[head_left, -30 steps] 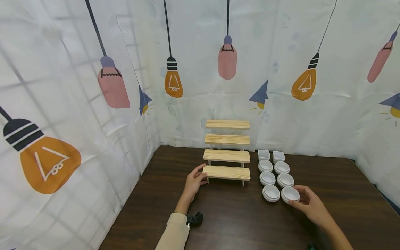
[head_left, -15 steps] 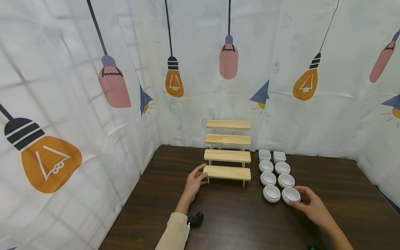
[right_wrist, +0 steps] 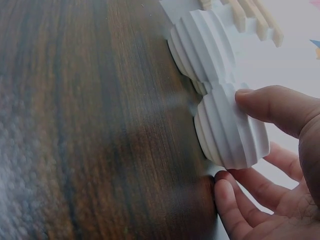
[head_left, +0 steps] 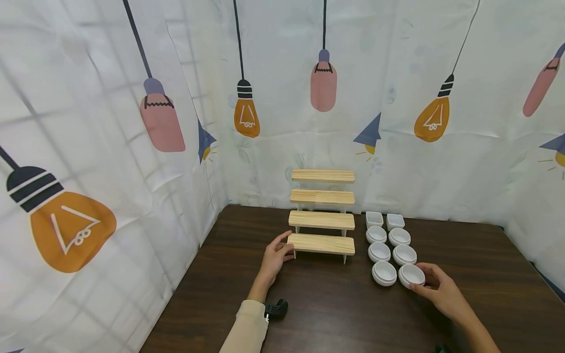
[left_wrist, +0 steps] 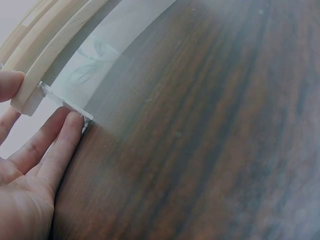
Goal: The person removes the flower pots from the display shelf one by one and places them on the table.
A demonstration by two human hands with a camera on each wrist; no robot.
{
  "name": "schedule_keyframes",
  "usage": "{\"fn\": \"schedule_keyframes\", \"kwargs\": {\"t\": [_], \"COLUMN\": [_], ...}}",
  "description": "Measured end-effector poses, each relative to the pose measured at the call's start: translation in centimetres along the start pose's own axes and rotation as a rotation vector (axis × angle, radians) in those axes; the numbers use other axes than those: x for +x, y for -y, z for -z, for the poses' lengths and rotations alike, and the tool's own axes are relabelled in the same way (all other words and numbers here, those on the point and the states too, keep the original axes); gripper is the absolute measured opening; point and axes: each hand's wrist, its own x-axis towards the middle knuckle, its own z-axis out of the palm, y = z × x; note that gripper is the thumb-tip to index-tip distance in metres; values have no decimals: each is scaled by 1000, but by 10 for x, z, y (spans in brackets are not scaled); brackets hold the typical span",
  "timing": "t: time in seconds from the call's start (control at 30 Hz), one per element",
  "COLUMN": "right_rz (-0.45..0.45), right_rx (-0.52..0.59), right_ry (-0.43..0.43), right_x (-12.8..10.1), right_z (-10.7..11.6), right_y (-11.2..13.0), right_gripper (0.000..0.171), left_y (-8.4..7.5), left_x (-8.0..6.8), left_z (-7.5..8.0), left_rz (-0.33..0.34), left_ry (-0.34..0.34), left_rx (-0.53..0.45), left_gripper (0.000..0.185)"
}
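Note:
A stepped wooden display stand (head_left: pixel 322 220) with several pale boards on clear legs stands at the back middle of the table. My left hand (head_left: pixel 272 257) grips the left end of its lowest board (left_wrist: pixel 27 102), and its lower fingers touch the clear leg (left_wrist: pixel 65 101). White round bowls, seemingly stacked, stand in two columns right of the stand. At the near end of the right column, my right hand (head_left: pixel 441 289) holds a stack of bowls (head_left: pixel 412 275), with the thumb on its side (right_wrist: pixel 232 130) and fingers around it. The stack rests on the table.
The near-left bowl stack (head_left: pixel 384 273) stands beside the held one. Two white square dishes (head_left: pixel 374 219) stand behind the round bowls. A white curtain (head_left: pixel 273 137) printed with lamps encloses the dark wooden table (head_left: pixel 335 309) at the back and sides.
The head view has shifted very slightly. Both hands, the display stand and the bowls stay in the same places.

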Motion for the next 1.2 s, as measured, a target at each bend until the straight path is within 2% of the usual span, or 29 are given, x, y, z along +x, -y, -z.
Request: {"fn": "schedule_keyframes", "kwargs": {"t": [0.1, 0.3, 0.57, 0.7, 0.87, 1.0, 1.2], "right_rz": [0, 8, 20, 18, -1, -5, 5], "right_rx": [5, 10, 5, 9, 26, 13, -14], "right_ry": [0, -11, -30, -29, 1, -10, -14], "right_x": [-1, -2, -2, -2, -1, 0, -1], "right_z": [0, 1, -2, -4, -3, 2, 9], "right_y": [0, -1, -4, -4, -2, 0, 2], "right_gripper": [60, 59, 58, 59, 61, 59, 58], "left_y": [7, -4, 21, 26, 26, 24, 23], "left_x": [4, -2, 14, 16, 17, 19, 14], "left_z": [1, 1, 3, 5, 8, 9, 11], "left_rz": [-5, -4, 10, 10, 11, 4, -17], "left_ry": [-3, 27, 4, -10, -5, -3, -57], "left_rx": [11, -5, -8, 4, -2, -19, 20], "left_gripper": [48, 48, 49, 50, 49, 49, 49]}}
